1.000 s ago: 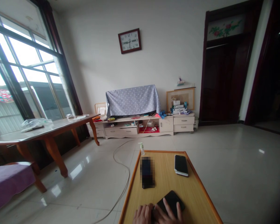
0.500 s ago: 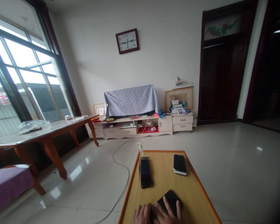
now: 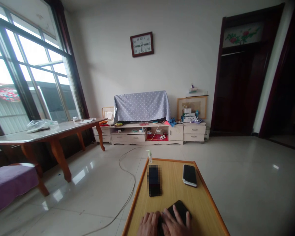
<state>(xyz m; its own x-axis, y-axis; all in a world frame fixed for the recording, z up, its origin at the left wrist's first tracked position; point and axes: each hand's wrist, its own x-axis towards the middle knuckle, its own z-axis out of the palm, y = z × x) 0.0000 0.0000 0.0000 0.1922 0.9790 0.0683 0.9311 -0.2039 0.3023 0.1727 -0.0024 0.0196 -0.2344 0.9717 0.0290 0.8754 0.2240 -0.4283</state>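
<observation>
At the bottom edge, my left hand [image 3: 148,224] and my right hand [image 3: 175,223] rest side by side on a low wooden table [image 3: 206,209]. Both lie on a black flat case [image 3: 178,208] at the near end; my right hand's fingers are spread over it, my left hand touches its left end. Further along the table lie a dark phone [image 3: 154,180] with a blurred screen and a second phone [image 3: 189,175] with a light rim. A small pump bottle [image 3: 150,156] stands at the far left corner.
A white cable [image 3: 127,177] trails over the tiled floor left of the table. A long wooden table [image 3: 51,132] with a plastic bag stands by the window, a purple-cushioned seat [image 3: 9,185] at left. A cloth-covered TV on a cluttered cabinet [image 3: 147,132] faces me; dark doors at right.
The view has shifted slightly, so the room sits a little further right in frame. Both hands stay on the black case, barely moved.
</observation>
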